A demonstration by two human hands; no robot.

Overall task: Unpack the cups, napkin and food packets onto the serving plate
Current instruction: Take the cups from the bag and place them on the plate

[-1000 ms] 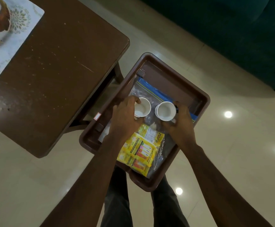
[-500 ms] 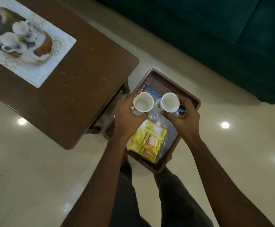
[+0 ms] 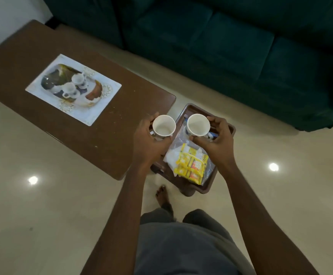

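Note:
My left hand [image 3: 147, 141] grips a white cup [image 3: 164, 126], held upright over the right end of the brown table [image 3: 42, 108]. My right hand [image 3: 218, 139] grips a second white cup [image 3: 198, 125] above the brown tray [image 3: 205, 187], which sits low beside the table. In the tray lies a clear zip bag [image 3: 181, 139] with yellow food packets [image 3: 192, 164] and something white, perhaps a napkin [image 3: 171, 157]. A rectangular serving plate [image 3: 106, 96] printed with teacups rests flat on the table.
A dark green sofa [image 3: 231, 46] runs along the far side. The pale glossy floor [image 3: 42, 205] surrounds the table and tray. My bare foot [image 3: 162, 197] stands just in front of the tray.
Both hands have lifted the two cups up out of the tray. The view has risen and pulled back, so the table's serving plate and the sofa show more fully.

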